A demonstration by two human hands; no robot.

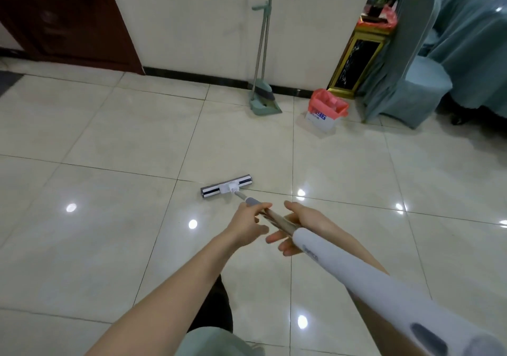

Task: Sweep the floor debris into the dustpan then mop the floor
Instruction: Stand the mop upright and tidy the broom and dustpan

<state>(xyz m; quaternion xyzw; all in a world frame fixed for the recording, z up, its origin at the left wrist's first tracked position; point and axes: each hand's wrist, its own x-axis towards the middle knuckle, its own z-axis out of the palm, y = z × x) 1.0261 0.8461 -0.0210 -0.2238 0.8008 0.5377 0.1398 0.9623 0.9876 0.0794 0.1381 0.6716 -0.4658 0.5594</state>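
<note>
Item 1. A dark reddish-brown wooden door [63, 18] was recorded at the far left, cut off by the top and left edges; its panel detail was too dim to be made out.

Item 2. A glossy cream-tiled floor [109, 136] with dark grout lines was noted across the whole view, marked by round light reflections.

Item 3. The left hand [248, 222] was seen gripping the thin metal shaft of the flat grey-and-white mop [226, 186], thumb laid along the top; the fingers below were partly hidden by the shaft.

Item 4. The mop's rectangular head was found lying flat on the floor at the centre, just ahead of the hands, across a grout line. Its shaft widened into a white plastic handle running to the lower right corner, where it was cut off; faint lettering on it could not be read.

Item 5. A pale green long-handled dustpan [264, 106] with a broom stood in it was noted upright against the cream wall [205, 26], handle tops cut off.

Item 6. The right hand [299, 226] was observed loosely cupped under the shaft, fingers only half curled; a firm grip could not be confirmed.

Item 7. A small white bin with a pink plastic liner [325, 111] was seen on the floor, right of the dustpan.

Item 8. A gold-framed dark stand [356, 62] and a blue-grey fabric-covered chair [411, 67] were noted at the far right, partly overlapped.
</note>
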